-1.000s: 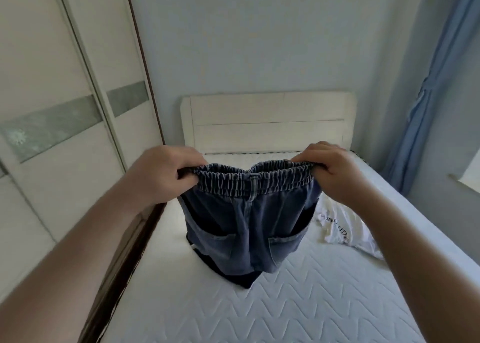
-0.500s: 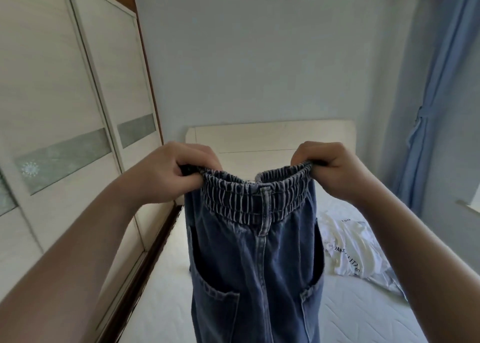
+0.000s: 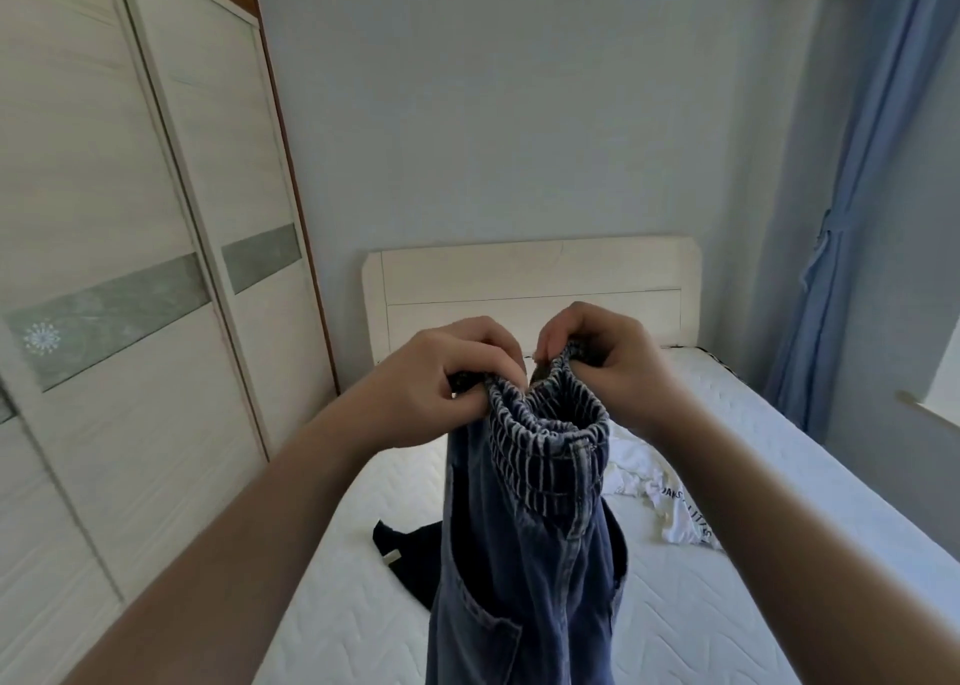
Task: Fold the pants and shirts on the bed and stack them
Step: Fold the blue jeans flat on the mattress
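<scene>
— Where did we have the jeans (image 3: 524,539) at that point?

— Held up over the bed (image 3: 727,554), hanging straight down from our hands, long axis vertical. Our left hand (image 3: 447,383) pinched the elastic waistband on the left; our right hand (image 3: 608,357) pinched it on the right, the two almost touching, so the waist was doubled on itself.

— Which hand sat nearer the garment's fold?

— Both gripped the top edge; the left looked slightly nearer to us. Laying the jeans flat would, we judged, mean lowering them towards the near mattress.

— What couldn't we see?

— The legs ran off the bottom of the frame. A dark garment (image 3: 415,554) lay partly behind the denim, and a white printed shirt (image 3: 670,502) was crumpled to the right; its lettering was unreadable.
</scene>
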Tool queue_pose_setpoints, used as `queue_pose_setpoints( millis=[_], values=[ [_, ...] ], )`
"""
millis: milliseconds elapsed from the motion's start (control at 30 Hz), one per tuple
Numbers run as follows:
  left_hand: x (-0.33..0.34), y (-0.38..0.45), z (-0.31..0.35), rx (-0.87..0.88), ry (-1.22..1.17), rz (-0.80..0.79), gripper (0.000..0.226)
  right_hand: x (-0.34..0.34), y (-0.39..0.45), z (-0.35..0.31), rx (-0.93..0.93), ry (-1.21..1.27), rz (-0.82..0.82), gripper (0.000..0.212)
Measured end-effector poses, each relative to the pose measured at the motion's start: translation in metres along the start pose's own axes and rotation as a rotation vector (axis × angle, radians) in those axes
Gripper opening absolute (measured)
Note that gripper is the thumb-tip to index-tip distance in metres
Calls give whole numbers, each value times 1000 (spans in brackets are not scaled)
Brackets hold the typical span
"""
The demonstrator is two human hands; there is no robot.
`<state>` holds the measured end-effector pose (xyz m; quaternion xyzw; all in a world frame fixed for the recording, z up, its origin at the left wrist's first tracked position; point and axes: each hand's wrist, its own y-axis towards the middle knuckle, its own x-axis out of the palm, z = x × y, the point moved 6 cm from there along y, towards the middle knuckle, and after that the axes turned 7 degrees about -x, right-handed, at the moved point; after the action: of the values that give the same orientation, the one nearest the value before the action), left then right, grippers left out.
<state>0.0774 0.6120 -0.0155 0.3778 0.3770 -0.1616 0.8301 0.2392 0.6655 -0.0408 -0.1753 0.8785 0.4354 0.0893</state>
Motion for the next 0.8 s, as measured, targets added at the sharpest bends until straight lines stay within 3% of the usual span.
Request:
queue_pose_setpoints(
  millis=[167,367,433,533,667,733,800],
  values=[
    [6,-1,-9,-56,-117,203,28,17,-7,0,11,29,6,36],
    [41,-20,-43,-345,-354,780,13,51,-29,15,90,-35,18,36],
    [56,-29,-58,-403,-401,862,9,54,-37,24,121,-67,49,33],
    [69,-33,-77,-464,-379,791,14,52,-43,30,136,-91,92,37],
    [93,-54,-96,-666,-550,545,20,47,-42,36,139,-169,135,33],
    [111,-79,-100,-689,-668,390,41,41,-42,40,151,-225,162,32],
    [130,-102,-92,-618,-616,225,71,34,-44,47,177,-251,194,35]
  ],
)
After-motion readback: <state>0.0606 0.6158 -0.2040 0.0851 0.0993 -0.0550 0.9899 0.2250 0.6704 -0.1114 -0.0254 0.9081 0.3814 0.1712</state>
